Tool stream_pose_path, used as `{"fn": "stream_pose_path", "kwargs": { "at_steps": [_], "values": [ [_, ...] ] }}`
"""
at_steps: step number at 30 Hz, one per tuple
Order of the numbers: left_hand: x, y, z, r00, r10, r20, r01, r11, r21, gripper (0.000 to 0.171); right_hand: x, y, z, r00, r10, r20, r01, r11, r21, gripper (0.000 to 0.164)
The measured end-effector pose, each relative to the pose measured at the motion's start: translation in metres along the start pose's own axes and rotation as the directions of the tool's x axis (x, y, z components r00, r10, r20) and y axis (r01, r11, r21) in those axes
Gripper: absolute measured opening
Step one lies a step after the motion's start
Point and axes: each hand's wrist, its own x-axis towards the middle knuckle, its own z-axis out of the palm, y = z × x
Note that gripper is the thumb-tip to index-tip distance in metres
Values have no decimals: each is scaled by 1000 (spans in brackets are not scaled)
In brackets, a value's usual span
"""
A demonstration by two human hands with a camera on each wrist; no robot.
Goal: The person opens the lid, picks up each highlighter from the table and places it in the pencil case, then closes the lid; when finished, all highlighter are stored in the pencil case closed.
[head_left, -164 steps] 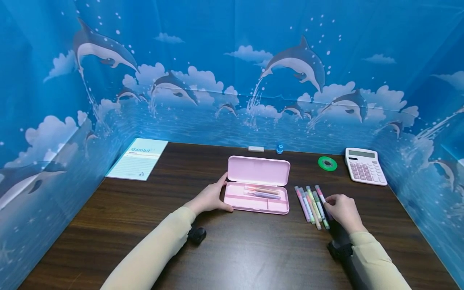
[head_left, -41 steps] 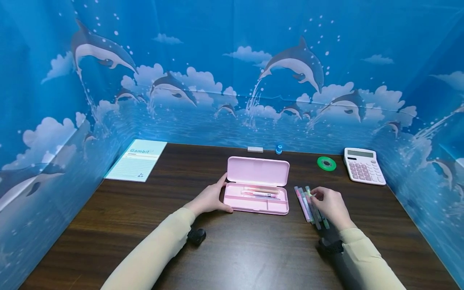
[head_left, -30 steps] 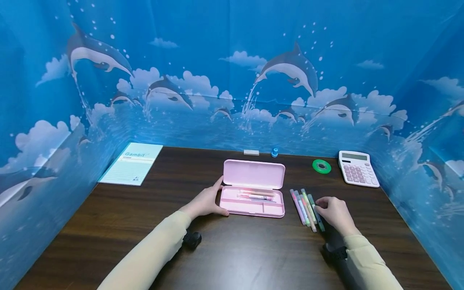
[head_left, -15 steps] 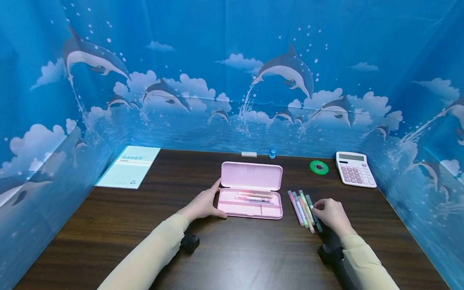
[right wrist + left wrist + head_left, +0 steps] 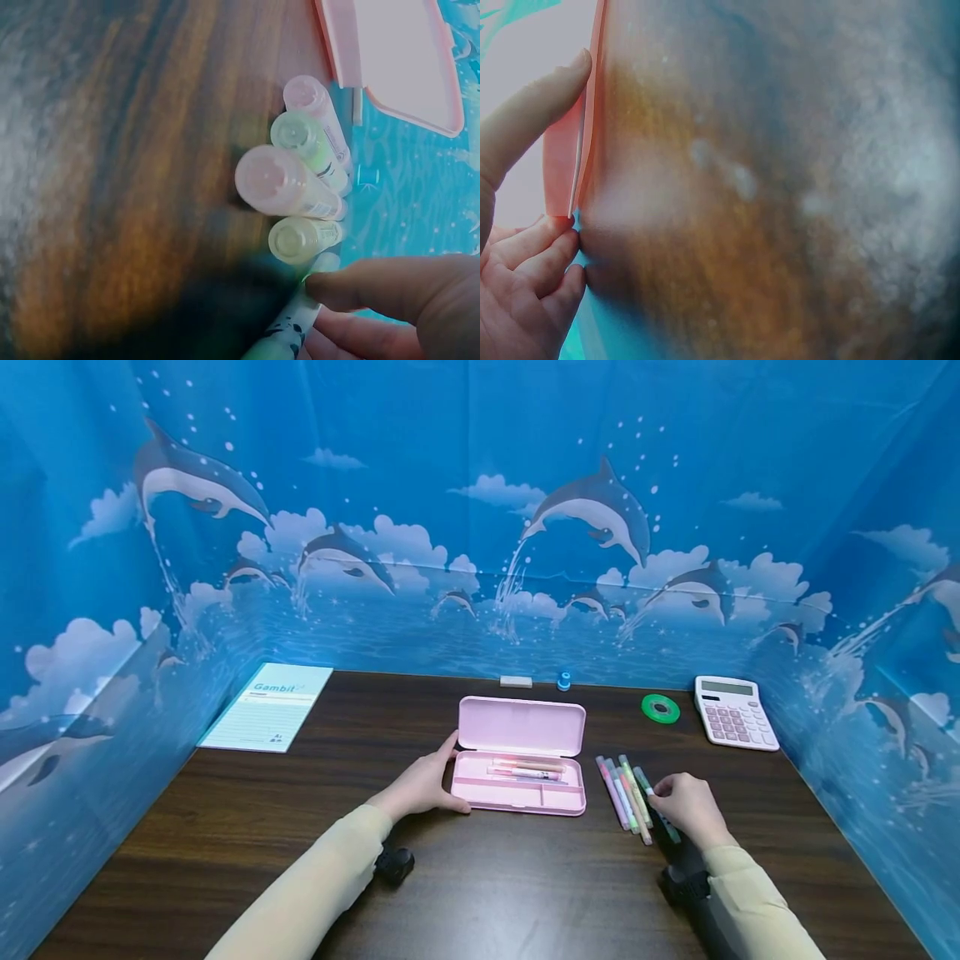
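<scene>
In the head view my left hand (image 5: 420, 782) holds the left end of an open pink pencil case (image 5: 491, 792), thumb at its front corner and fingers behind. The left wrist view shows the thumb along the case wall (image 5: 561, 169). Several slim pens (image 5: 525, 772) lie in the case's long rear compartment. My right hand (image 5: 690, 806) pinches a green marker (image 5: 641, 779) between thumb and fingers; its patterned white barrel (image 5: 289, 322) shows in the right wrist view. Left of it, several pastel markers (image 5: 622, 793) lie side by side on the table.
A notepad (image 5: 266, 710) lies at the back left. Along the back edge are a white eraser-like block (image 5: 516, 682) and a small blue object (image 5: 563, 681). A green disc (image 5: 660, 708) and a calculator (image 5: 737, 713) sit at the back right. A dolphin-print curtain (image 5: 480, 527) surrounds the table (image 5: 510, 893).
Since the oldest frame, a pink-and-white marker has left the row and a similar one lies in the case. My right hand now pinches the green marker, its near end swung right. The view has shifted.
</scene>
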Motion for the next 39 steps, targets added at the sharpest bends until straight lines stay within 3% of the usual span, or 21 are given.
{"fn": "stream_pose_path", "kwargs": {
  "at_steps": [6, 17, 26, 33, 39],
  "values": [
    [1, 0, 0, 1000, 5, 6, -5, 1000, -9, 124, -1, 0, -1, 999, 10, -32, -10, 1000, -13, 19],
    [0, -2, 1, 1000, 24, -3, -24, 1000, 2, 124, 1, -12, 1, 986, -95, -135, 89, 995, -48, 16],
    [1, -1, 1, 1000, 13, 3, -13, 1000, 7, 125, 5, -45, 11, 980, -150, -131, 149, 989, -24, 16],
    [2, -1, 1, 1000, 16, 0, -16, 1000, 6, 125, 9, -71, 25, 955, -248, -165, 248, 969, -23, 11],
    [1, -4, 3, 1000, 4, 5, -4, 1000, 3, 125, 13, -91, 35, 946, -294, -137, 291, 956, -39, 13]
  ]
}}
